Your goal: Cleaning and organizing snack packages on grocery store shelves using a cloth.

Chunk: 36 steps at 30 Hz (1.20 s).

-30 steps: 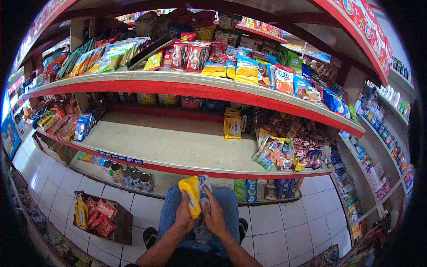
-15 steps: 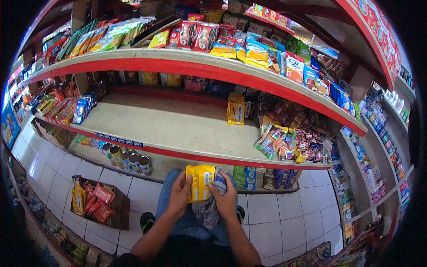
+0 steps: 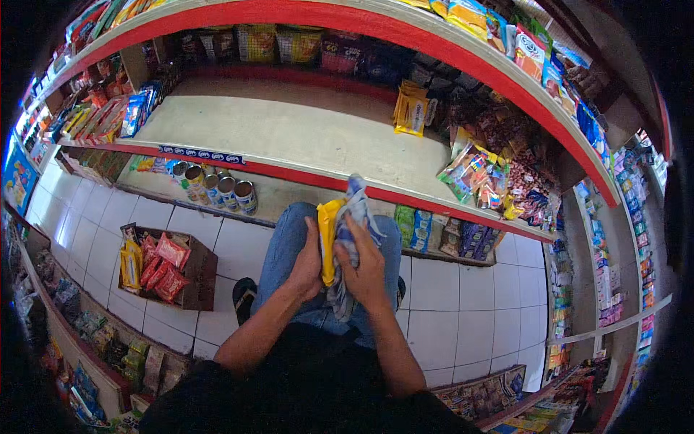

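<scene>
**Packets turned on edge and lifted toward the shelf lip**

From my remote view, left to right. The cardboard box (image 3: 168, 269) of red and yellow packs sits on the floor tiles, as it did a second ago. The left hand (image 3: 309, 266) has its fingers closed round the yellow packet (image 3: 330, 237), which half a second ago faced flat up and now stands on edge. The right hand (image 3: 367, 269) grips the blue-and-white wrappers (image 3: 356, 217), now raised against the red-edged shelf (image 3: 303, 141). I judge the bundle is being squared up over the knees.

Hidden: the wrapper count, the palms, and the prints, which are too blurred to make out.
</scene>
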Tool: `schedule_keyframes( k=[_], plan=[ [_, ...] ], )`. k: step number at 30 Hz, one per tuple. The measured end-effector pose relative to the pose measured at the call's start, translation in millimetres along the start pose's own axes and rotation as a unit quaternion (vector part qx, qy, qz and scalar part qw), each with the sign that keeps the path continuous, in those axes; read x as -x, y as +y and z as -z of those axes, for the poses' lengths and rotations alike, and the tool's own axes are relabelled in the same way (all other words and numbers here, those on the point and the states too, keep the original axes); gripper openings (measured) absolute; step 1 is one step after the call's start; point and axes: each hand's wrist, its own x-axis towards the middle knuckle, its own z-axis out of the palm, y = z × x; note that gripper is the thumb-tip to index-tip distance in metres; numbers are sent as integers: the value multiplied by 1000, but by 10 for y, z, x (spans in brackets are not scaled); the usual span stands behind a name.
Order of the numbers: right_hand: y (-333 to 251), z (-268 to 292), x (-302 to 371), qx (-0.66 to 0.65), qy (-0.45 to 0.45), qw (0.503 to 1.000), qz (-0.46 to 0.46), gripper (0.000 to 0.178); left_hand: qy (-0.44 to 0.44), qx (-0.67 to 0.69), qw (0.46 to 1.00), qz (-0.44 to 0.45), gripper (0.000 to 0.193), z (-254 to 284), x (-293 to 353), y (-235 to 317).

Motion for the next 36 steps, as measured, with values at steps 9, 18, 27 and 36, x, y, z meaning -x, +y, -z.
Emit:
schedule_keyframes(
  k=[9,18,27,36],
  plan=[
    [-65,-99,22,29,-75,995,54,57,425,-335,840,-44,67,-344,-111,-159],
    [-58,-215,262,16,-82,996,31,55,394,-272,874,-86,69,-319,-207,130],
    [70,-127,-30,71,-82,992,63,55,442,-330,831,-74,67,-284,-161,-11],
    [-16,-187,369,69,-120,986,93,55,452,-288,837,-106,66,-320,-276,197]
  ],
)
